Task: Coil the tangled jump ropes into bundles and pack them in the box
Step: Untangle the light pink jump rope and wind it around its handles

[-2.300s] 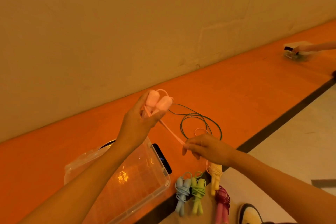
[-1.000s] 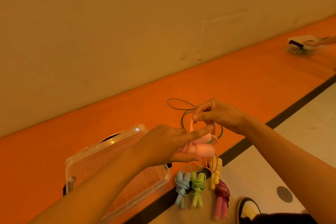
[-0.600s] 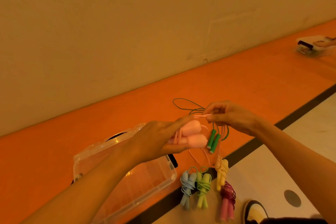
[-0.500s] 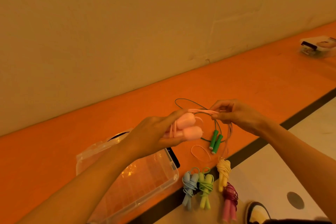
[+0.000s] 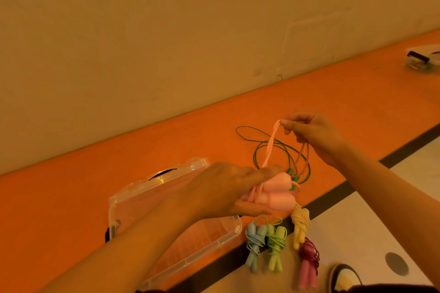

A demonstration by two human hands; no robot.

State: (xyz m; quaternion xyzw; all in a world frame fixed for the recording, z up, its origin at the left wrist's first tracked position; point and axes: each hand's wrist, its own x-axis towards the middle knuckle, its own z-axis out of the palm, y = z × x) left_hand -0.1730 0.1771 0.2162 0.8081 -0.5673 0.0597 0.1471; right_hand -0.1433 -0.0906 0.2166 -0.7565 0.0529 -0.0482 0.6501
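My left hand [image 5: 227, 191] grips the two pink handles [image 5: 277, 194] of a pink jump rope, held side by side above the floor. My right hand [image 5: 314, 137] pinches the pink cord [image 5: 270, 147] and holds a loop of it up and to the right of the handles. A loose green jump rope [image 5: 273, 147] lies uncoiled on the orange floor under my hands. The clear plastic box [image 5: 166, 221] stands open at lower left. Coiled bundles lie in a row by the box: blue [image 5: 254, 242], light green [image 5: 275, 242], yellow [image 5: 300, 223] and dark pink [image 5: 308, 261].
A cream wall runs along the far side of the orange floor strip [image 5: 71, 209]. A dark line separates it from pale flooring [image 5: 381, 221] at lower right. A shoe [image 5: 345, 278] shows at the bottom edge. Another clear box [image 5: 422, 59] sits far right.
My left hand has brought the pink handles down from head height to above the box's corner. My right hand rose and now draws the pink cord upward in a loop.
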